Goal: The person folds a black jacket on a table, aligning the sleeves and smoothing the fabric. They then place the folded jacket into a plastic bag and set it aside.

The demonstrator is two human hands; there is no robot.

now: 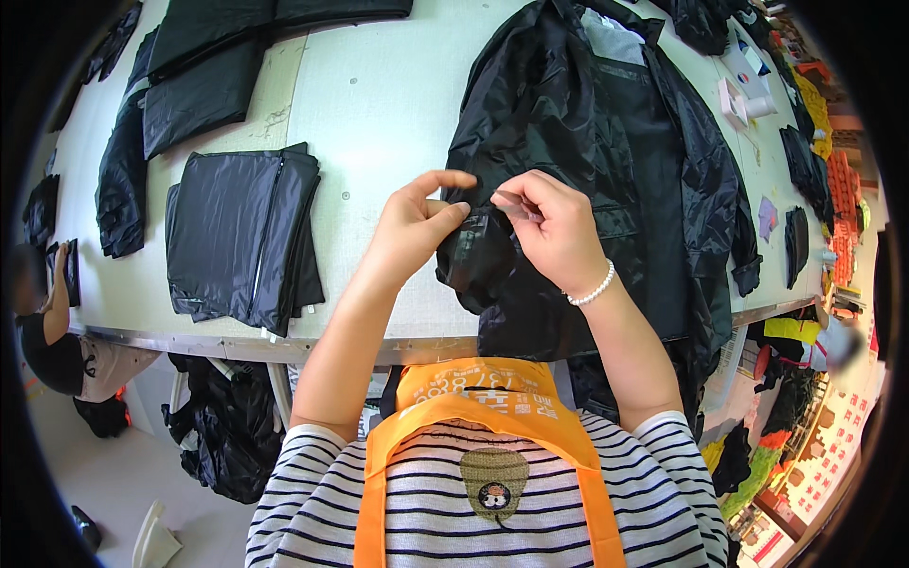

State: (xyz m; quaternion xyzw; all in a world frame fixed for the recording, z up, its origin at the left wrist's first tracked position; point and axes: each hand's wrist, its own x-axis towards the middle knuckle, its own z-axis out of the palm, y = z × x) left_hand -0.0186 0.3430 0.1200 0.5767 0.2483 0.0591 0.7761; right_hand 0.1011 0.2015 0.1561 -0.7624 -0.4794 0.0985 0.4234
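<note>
We have the black jacket (559, 142) unfolded on the table (379, 123) — beside it, one folded stack (227, 232) looks finished. Our left hand (409, 227) parts thumb and finger near the sleeve end (478, 256); our right hand (561, 232) pinches — onto what, we cannot tell.

A white shirt (312, 502) with dark stripes and a green patch (495, 466) is being worn under an orange apron (473, 414). White wrist beads (597, 289) are being worn too.
</note>
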